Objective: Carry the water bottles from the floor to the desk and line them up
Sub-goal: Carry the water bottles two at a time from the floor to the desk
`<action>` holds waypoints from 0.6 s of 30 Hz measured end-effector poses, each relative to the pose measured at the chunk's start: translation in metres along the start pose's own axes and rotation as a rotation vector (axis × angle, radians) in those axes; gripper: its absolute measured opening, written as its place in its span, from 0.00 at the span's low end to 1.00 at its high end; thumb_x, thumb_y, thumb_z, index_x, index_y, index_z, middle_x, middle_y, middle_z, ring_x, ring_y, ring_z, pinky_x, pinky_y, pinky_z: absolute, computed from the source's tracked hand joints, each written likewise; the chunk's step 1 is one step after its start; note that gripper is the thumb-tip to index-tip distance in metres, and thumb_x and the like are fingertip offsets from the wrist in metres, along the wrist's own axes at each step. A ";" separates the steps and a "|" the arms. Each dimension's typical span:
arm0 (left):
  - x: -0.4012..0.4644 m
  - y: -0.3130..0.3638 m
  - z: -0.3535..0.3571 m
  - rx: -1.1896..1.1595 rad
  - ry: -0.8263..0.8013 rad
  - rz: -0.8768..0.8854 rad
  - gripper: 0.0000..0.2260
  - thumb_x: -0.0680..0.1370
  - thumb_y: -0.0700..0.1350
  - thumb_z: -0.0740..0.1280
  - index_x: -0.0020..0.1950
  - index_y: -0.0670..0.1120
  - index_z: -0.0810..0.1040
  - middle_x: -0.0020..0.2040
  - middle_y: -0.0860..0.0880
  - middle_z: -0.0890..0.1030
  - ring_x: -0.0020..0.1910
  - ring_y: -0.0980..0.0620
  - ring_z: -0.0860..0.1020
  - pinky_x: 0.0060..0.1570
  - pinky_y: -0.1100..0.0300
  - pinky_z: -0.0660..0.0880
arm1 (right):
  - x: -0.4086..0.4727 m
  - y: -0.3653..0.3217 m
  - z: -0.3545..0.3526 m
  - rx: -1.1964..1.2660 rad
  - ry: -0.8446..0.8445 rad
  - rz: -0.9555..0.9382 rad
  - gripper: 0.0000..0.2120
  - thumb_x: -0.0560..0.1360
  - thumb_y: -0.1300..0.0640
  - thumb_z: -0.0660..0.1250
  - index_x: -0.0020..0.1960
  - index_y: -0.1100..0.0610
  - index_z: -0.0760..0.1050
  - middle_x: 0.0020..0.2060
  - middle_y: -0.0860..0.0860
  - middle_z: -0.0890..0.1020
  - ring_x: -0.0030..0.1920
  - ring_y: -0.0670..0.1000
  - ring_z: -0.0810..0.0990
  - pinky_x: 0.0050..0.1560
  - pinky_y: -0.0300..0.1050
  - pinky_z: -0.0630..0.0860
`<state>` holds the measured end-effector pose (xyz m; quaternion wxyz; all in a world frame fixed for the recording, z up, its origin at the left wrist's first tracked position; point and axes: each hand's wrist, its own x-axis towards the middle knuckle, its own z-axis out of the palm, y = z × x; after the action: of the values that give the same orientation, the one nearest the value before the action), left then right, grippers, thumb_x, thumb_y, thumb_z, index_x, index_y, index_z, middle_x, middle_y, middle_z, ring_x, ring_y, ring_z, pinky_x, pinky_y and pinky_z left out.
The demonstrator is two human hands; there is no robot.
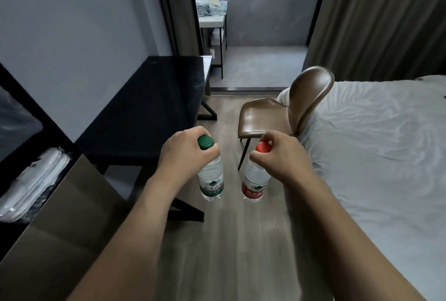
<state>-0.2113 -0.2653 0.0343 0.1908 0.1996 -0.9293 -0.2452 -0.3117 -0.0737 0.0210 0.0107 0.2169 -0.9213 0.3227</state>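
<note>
Head view: two clear water bottles hang upright over the wood floor (pixel 241 240) beside the black desk (pixel 149 107). Left hand (pixel 183 153) grips the green-capped bottle (pixel 211 180) by its neck; right hand (pixel 280 156) pinches the red-capped bottle (pixel 255 185).

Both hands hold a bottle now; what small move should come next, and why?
Probably swing both bottles left over the black desk. The left hand grips the green-capped clear plastic bottle, the right hand the red-capped one, both by the neck.
</note>
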 end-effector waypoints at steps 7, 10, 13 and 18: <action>0.125 -0.006 0.032 -0.022 -0.007 -0.025 0.07 0.68 0.57 0.68 0.38 0.55 0.76 0.34 0.56 0.78 0.37 0.58 0.76 0.36 0.59 0.72 | 0.125 0.011 0.015 0.025 -0.006 0.003 0.12 0.62 0.45 0.69 0.43 0.49 0.78 0.38 0.46 0.81 0.40 0.50 0.78 0.38 0.44 0.74; 0.176 -0.009 0.054 -0.003 -0.002 -0.032 0.06 0.69 0.56 0.68 0.39 0.55 0.77 0.34 0.56 0.79 0.37 0.57 0.77 0.36 0.59 0.73 | 0.180 0.025 0.027 0.021 -0.035 -0.023 0.11 0.63 0.45 0.70 0.42 0.50 0.78 0.38 0.47 0.81 0.41 0.50 0.79 0.40 0.45 0.76; 0.228 -0.006 0.074 0.014 -0.007 -0.052 0.06 0.70 0.56 0.69 0.40 0.55 0.77 0.35 0.56 0.79 0.38 0.56 0.77 0.38 0.57 0.75 | 0.236 0.038 0.030 0.015 -0.060 -0.047 0.11 0.63 0.45 0.69 0.41 0.50 0.77 0.39 0.46 0.81 0.41 0.50 0.79 0.39 0.45 0.76; 0.315 0.005 0.100 -0.009 0.030 -0.060 0.06 0.69 0.56 0.68 0.39 0.56 0.77 0.34 0.57 0.79 0.36 0.59 0.77 0.36 0.59 0.73 | 0.332 0.052 0.029 0.012 -0.075 -0.077 0.12 0.63 0.44 0.67 0.42 0.50 0.76 0.39 0.46 0.80 0.42 0.50 0.78 0.42 0.46 0.77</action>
<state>-0.5249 -0.3694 0.0371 0.1985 0.2301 -0.9188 -0.2521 -0.6299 -0.1847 0.0202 -0.0125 0.2640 -0.9100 0.3193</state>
